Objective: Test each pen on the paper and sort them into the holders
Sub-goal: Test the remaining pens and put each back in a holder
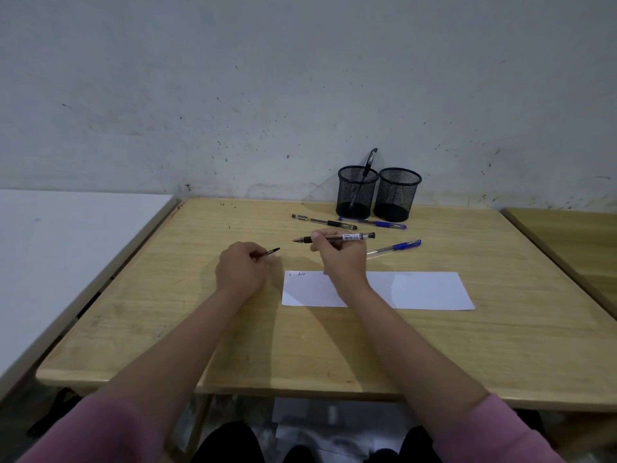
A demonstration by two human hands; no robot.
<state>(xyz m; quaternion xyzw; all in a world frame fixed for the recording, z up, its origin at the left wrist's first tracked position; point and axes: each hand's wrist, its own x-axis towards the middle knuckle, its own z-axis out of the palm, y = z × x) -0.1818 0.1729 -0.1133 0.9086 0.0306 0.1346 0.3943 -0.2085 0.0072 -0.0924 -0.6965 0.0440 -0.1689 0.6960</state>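
Observation:
My right hand (339, 257) grips an uncapped black pen (350, 237), held level above the table with its tip pointing left. My left hand (240, 267) pinches the pen's black cap (272, 251), a little left of the tip. A white sheet of paper (417, 290) lies under my right wrist, with small scribbles (298, 274) at its top left corner. Two black mesh holders stand at the back: the left holder (356, 192) has one black pen (367, 168) in it, the right holder (397, 193) looks empty.
Three pens lie loose on the wooden table (167, 312): a black pen (324, 222) and a blue pen (374, 223) in front of the holders, another blue pen (395, 247) right of my right hand. A white surface (66, 245) adjoins on the left, another wooden table (574, 242) on the right.

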